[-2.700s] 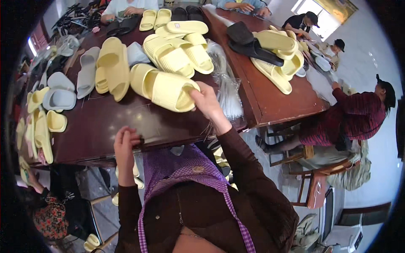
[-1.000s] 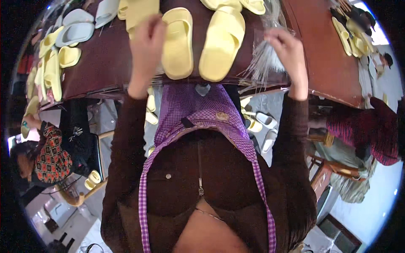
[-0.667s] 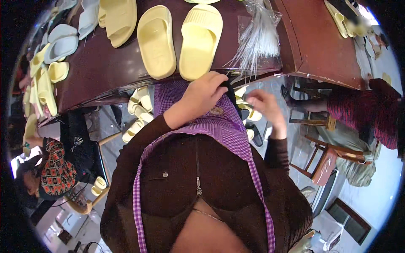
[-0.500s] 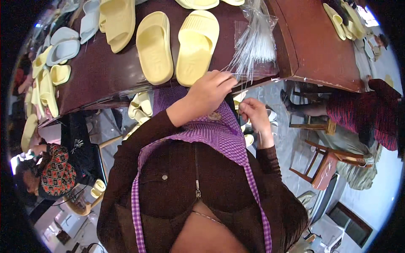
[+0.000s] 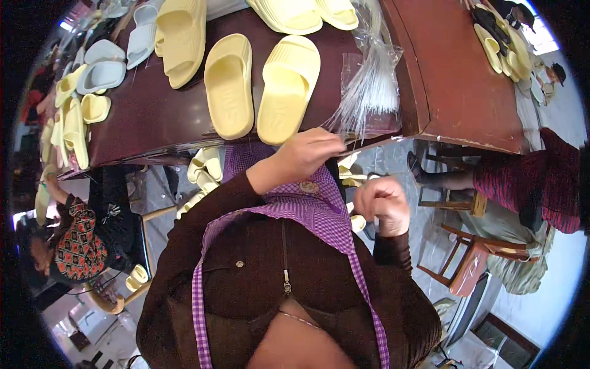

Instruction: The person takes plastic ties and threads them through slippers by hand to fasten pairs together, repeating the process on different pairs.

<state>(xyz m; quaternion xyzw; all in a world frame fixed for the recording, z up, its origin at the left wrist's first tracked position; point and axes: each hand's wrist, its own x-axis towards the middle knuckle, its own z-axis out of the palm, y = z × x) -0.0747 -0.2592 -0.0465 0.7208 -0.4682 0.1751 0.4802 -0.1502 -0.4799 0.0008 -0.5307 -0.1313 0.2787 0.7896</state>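
Just beside the fanned, translucent plastic strand bundle [image 5: 376, 89] curls the bare left hand [image 5: 307, 152]; below it, the curled right hand [image 5: 383, 203]; fingertip contents indiscernible.

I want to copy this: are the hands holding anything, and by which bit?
Can't tell: the left hand is near the ends of the translucent strands, the right hand curled, but any pinched strand is too fine to see.

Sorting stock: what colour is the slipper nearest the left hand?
The slipper is pale yellow; head view.
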